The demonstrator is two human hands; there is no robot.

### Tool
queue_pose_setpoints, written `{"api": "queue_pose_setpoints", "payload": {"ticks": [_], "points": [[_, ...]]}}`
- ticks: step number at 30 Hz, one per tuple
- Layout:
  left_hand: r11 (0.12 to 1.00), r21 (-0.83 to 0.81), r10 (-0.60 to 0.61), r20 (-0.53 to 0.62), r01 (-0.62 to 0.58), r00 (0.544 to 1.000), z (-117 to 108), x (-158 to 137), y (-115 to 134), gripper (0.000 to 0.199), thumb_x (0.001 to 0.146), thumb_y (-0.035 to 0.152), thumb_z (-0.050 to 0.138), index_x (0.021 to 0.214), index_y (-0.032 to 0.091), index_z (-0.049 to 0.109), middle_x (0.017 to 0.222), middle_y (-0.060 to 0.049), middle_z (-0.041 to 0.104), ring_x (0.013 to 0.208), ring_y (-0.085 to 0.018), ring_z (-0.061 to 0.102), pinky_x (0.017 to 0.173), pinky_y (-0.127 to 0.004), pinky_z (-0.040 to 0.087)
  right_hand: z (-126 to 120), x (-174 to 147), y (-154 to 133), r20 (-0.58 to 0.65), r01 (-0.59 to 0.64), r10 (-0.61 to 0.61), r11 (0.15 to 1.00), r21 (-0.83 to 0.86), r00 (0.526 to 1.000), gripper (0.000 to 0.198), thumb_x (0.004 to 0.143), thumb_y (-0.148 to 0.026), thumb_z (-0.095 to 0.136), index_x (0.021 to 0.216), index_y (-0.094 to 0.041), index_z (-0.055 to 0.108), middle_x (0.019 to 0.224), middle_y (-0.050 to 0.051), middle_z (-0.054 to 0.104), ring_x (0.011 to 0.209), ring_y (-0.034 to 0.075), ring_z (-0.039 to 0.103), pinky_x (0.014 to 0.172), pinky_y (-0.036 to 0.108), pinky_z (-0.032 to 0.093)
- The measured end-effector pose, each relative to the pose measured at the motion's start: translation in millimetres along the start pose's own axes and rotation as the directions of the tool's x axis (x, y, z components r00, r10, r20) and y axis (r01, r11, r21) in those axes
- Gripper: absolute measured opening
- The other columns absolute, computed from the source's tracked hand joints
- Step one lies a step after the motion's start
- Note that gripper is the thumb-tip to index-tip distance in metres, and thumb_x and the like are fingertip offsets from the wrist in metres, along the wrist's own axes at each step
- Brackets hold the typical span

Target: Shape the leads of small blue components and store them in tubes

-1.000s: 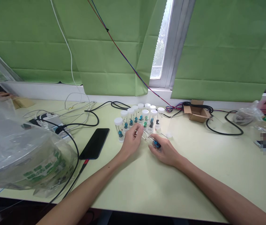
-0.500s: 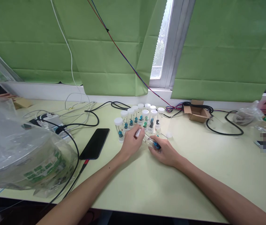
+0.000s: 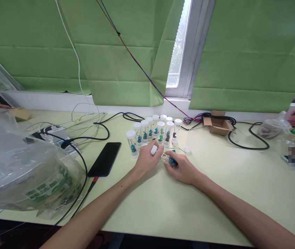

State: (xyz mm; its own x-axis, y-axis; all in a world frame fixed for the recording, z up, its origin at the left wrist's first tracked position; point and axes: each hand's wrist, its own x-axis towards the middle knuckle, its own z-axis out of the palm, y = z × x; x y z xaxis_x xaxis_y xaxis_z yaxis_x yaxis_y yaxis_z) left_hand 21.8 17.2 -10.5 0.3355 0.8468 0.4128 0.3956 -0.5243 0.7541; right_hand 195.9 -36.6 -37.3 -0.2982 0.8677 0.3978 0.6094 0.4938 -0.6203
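Observation:
My left hand [image 3: 149,159] is closed, its thumb and fingers pinching a white cap [image 3: 153,149]. Close beside it, my right hand [image 3: 182,167] is wrapped round a clear tube [image 3: 166,158] that lies slanted, with a dark blue part [image 3: 172,161] in its lower end. A thin metal rod or wire shows between the two hands. Whether the cap still touches the tube is hidden by my left thumb. Just behind the hands stand several upright clear tubes [image 3: 131,141] with white caps, most with small blue or green pieces inside. Another white cap [image 3: 187,149] lies right of them.
A black phone [image 3: 105,159] lies left of my hands, beside a large plastic-wrapped container [image 3: 46,173]. Black cables [image 3: 98,139] and a power strip [image 3: 59,133] spread behind it. An open cardboard box [image 3: 218,128] stands back right, near a bagged item [image 3: 276,127].
My left hand has shifted slightly right and turned, so the white cap in it now points more upward. My right hand has barely moved with the tube.

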Motion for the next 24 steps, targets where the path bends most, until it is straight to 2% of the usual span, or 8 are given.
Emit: {"api": "queue_pose_setpoints", "payload": {"ticks": [16, 24], "points": [[0.997, -0.071, -0.04, -0.001, 0.04, 0.999, 3.5, -2.2, -0.8, 0.025, 0.09, 0.036, 0.049, 0.071, 0.021, 0.044, 0.06, 0.006, 0.045, 0.058, -0.011, 0.041, 0.058, -0.023, 0.034, 0.7, 0.3, 0.5, 0.013, -0.02, 0.02, 1.0, -0.001, 1.0, 0.025, 0.085, -0.023, 0.056, 0.109, -0.019, 0.054, 0.065, -0.005, 0.046, 0.057, 0.013, 0.044, 0.059, 0.025, 0.038], [0.995, -0.086, -0.056, 0.014, 0.057, 0.998, 2.9, -3.3, -0.9, 0.024, 0.091, 0.036, 0.047, 0.072, 0.021, 0.043, 0.057, 0.006, 0.041, 0.055, -0.011, 0.036, 0.054, -0.023, 0.031, 1.5, 0.2, 1.8, 0.016, -0.023, 0.023, 1.0, 0.002, 1.0, 0.025, 0.085, -0.023, 0.057, 0.11, -0.019, 0.054, 0.064, -0.006, 0.046, 0.057, 0.012, 0.044, 0.059, 0.025, 0.038]]}}
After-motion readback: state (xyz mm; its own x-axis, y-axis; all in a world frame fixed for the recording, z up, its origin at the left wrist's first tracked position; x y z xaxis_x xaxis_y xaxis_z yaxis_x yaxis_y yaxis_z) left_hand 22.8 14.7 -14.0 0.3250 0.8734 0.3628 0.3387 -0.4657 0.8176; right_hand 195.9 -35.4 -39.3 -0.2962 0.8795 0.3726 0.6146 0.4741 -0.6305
